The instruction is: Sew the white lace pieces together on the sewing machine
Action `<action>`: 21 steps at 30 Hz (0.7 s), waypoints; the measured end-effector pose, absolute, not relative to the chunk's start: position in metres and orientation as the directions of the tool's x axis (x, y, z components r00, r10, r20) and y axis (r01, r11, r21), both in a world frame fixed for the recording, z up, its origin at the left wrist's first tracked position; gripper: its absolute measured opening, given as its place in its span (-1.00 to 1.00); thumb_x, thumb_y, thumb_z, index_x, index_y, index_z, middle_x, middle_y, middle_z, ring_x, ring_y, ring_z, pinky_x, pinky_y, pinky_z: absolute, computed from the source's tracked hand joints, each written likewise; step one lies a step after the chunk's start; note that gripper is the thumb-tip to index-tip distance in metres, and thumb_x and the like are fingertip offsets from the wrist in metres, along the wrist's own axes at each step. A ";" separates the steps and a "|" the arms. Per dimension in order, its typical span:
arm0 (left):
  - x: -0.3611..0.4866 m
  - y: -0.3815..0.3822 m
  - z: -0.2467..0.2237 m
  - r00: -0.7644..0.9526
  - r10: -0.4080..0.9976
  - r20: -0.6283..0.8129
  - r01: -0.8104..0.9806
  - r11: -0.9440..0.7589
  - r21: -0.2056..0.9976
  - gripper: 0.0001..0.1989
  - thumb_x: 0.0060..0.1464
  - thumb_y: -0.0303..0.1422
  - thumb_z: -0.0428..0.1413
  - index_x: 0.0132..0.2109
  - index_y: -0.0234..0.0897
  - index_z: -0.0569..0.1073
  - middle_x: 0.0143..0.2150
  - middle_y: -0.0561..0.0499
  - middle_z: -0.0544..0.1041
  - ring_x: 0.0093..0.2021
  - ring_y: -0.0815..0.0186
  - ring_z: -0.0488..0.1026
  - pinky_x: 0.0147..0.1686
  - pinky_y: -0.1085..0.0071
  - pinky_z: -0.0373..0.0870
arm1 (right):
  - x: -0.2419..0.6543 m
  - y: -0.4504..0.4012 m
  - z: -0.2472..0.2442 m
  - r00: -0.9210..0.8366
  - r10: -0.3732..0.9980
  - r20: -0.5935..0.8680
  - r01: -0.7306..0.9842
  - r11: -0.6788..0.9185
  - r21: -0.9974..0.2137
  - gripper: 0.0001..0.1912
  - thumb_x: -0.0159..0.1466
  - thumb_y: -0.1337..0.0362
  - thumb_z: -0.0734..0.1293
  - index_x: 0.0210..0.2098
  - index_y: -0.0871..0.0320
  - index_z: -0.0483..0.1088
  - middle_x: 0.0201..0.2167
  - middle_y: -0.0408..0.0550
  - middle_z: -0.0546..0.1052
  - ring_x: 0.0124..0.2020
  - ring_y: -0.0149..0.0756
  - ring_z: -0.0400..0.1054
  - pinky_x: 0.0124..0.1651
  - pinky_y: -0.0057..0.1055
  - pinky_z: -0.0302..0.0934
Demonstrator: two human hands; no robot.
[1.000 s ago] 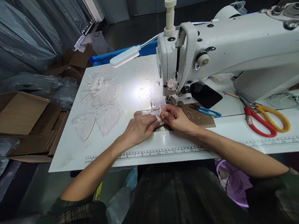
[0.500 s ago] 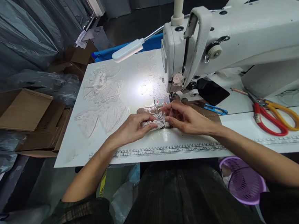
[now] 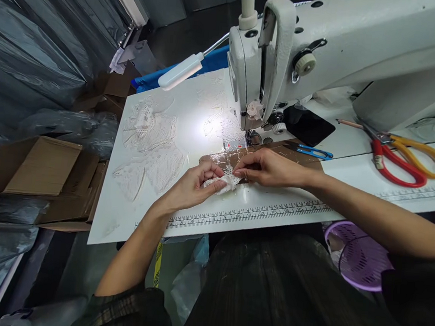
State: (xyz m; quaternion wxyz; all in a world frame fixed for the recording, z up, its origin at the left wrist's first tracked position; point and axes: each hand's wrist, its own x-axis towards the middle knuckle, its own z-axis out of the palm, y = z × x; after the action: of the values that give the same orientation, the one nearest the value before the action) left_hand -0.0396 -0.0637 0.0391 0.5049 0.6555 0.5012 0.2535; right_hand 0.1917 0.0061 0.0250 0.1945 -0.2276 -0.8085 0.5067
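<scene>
A small bunched piece of white lace (image 3: 229, 182) is held between my hands, just in front of the sewing machine (image 3: 246, 80). My left hand (image 3: 198, 182) is closed on its left end, with the thumb on top. Pinched together, the thumb and fingertips of my right hand (image 3: 264, 167) grip the upper right edge. Behind the hands lies a brown plate (image 3: 214, 158) on the machine bed, near the presser foot (image 3: 248, 137). More white lace pieces (image 3: 154, 133) lie flat on the left of the white table (image 3: 112, 225).
Blue thread snips (image 3: 312, 151), a black phone (image 3: 309, 126) and red-and-yellow scissors (image 3: 402, 157) lie to the right. A lit lamp (image 3: 181, 71) hangs over the table. Below the front edge is a purple basket (image 3: 360, 264); cardboard boxes (image 3: 43, 169) stand at left.
My right hand has closed from a looser pose into a pinch on the lace edge. The lace has turned and bunched between the hands. The camera view has shifted slightly.
</scene>
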 end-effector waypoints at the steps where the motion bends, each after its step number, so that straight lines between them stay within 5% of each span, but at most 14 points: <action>1: -0.040 -0.064 0.039 0.377 0.910 -0.175 0.396 0.012 0.918 -0.77 0.15 -0.24 0.22 -0.16 -0.28 0.41 -0.33 0.00 0.50 -0.39 0.40 0.39 -0.44 0.48 0.29 | 0.194 0.006 0.024 -0.813 0.580 0.060 0.172 0.337 -0.925 -0.77 0.34 0.19 0.32 -0.34 0.21 0.51 -0.51 -0.14 0.47 -0.50 -0.43 0.28 -0.41 -0.44 0.13; 7: -0.043 -0.063 0.035 0.364 0.923 -0.124 0.418 -0.042 0.908 -0.84 0.16 -0.28 0.20 -0.19 -0.28 0.46 -0.31 0.01 0.48 -0.34 0.39 0.39 -0.37 0.48 0.31 | 0.204 0.005 0.020 -0.740 0.672 -0.021 0.165 0.151 -0.975 -0.74 0.37 0.14 0.29 -0.34 0.20 0.44 -0.45 -0.08 0.50 -0.48 -0.41 0.31 -0.43 -0.44 0.19; 21: -0.041 -0.061 0.037 0.402 0.911 -0.096 0.551 -0.157 0.820 -0.83 0.19 -0.26 0.15 -0.17 -0.27 0.49 -0.26 -0.03 0.53 -0.28 0.34 0.44 -0.32 0.44 0.36 | 0.189 0.010 0.022 -0.875 0.484 0.016 0.189 0.372 -0.909 -0.75 0.34 0.18 0.31 -0.38 0.19 0.50 -0.57 -0.22 0.33 -0.53 -0.47 0.10 -0.48 -0.46 -0.03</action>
State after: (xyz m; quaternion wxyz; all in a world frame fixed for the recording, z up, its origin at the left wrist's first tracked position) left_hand -0.0414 -0.0606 0.0365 0.4124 0.7286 0.5016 0.2179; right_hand 0.1891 0.0100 0.0217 0.1414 -0.2062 -0.8161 0.5209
